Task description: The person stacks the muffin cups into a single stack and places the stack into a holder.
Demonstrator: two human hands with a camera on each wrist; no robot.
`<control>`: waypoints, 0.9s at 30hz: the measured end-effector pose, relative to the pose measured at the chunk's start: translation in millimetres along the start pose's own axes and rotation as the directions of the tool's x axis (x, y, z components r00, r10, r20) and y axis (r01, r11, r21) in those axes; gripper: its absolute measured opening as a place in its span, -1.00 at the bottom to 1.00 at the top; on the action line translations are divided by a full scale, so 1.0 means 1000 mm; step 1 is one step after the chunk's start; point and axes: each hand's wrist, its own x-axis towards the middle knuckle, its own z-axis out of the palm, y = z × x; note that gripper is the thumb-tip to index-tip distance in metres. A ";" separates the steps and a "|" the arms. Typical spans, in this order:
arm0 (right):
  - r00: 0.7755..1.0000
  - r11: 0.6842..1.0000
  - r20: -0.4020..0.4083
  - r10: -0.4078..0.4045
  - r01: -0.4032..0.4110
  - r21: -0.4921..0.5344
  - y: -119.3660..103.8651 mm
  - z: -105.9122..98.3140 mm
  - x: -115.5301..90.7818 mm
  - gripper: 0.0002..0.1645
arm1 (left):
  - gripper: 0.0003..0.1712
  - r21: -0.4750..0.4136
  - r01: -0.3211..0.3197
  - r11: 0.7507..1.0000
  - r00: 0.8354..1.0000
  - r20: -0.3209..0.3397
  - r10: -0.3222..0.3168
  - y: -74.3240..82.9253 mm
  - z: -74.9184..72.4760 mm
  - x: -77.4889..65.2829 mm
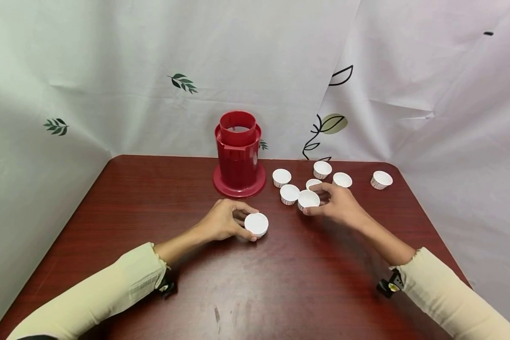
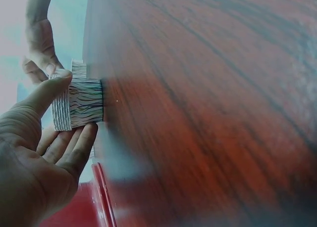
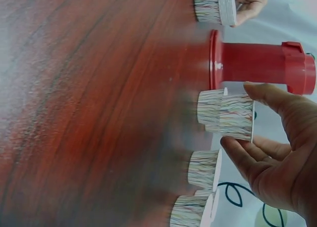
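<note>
My left hand (image 1: 224, 221) grips a nested stack of white paper cups (image 1: 256, 224) between thumb and fingers. Several rims and a streaky printed wall show on the stack (image 2: 85, 102) in the left wrist view, its base close to the table. With thumb and fingertips, my right hand (image 1: 343, 205) pinches a single paper cup (image 1: 309, 200) by its sides. That cup (image 3: 237, 117) is held above the table in the right wrist view, overlapping another cup (image 3: 209, 107) behind it. Another cup (image 1: 312, 183) is partly hidden by the right fingers.
A red cylindrical cup dispenser (image 1: 239, 165) with a round base stands at the back centre. Loose paper cups stand right of it, including one left (image 1: 282, 177), one behind (image 1: 322, 169) and one far right (image 1: 381, 179). A white curtain (image 1: 255, 56) hangs behind the brown table (image 1: 174, 293).
</note>
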 end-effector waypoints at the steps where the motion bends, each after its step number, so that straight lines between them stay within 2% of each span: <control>1: 1.000 1.000 0.002 0.000 0.000 0.006 -0.001 -0.001 -0.001 -0.16 | -0.31 0.003 0.001 1.000 1.000 0.000 -0.001 0.000 0.001 0.001; 7: 1.000 0.999 0.001 -0.019 0.019 0.031 -0.004 -0.003 -0.004 -0.20 | -0.32 -0.008 -0.005 1.000 1.000 0.013 0.005 0.000 0.003 0.005; 14: 0.998 0.995 0.013 -0.056 0.055 0.081 -0.013 0.005 -0.002 -0.22 | -0.32 -0.020 -0.007 1.000 1.000 0.010 0.008 0.000 0.002 0.003; 21: 0.995 0.992 0.014 -0.099 0.097 0.083 -0.027 0.012 0.000 -0.27 | -0.34 0.006 -0.019 1.000 1.000 0.003 0.019 0.000 0.001 0.002; 27: 0.994 0.986 0.030 -0.106 0.102 0.132 -0.035 0.021 0.003 -0.27 | -0.34 -0.003 -0.009 1.000 1.000 0.003 0.009 0.000 -0.001 0.000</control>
